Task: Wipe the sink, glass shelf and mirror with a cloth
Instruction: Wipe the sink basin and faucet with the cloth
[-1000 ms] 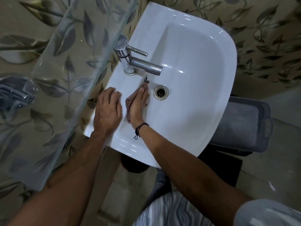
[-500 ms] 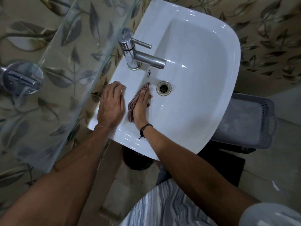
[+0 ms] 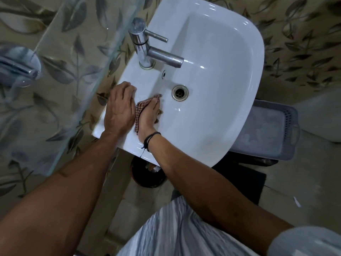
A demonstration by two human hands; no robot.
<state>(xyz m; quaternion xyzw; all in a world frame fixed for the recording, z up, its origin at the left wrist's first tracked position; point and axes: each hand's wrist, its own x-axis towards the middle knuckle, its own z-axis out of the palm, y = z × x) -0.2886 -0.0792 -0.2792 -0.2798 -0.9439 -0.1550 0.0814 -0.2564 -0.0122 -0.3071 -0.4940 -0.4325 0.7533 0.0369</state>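
Head view catches the sink step: the right hand (image 3: 147, 118), fingers (image 3: 154, 106) straight and together, presses the checked cloth (image 3: 140, 109) on the inner slope of the white sink (image 3: 221, 74) near the drain (image 3: 180, 92), left hand (image 3: 120, 108) flat on the rim (image 3: 100, 128); next, likely, sweeping the rest of the bowl, then the glass shelf (image 3: 73, 74).

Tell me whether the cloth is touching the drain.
Apart. The head view shows bare white sink between the cloth tip and the drain ring; the right hand presses the cloth beside it.

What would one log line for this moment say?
phase: sink | right hand: presses cloth near drain | left hand: rests on rim
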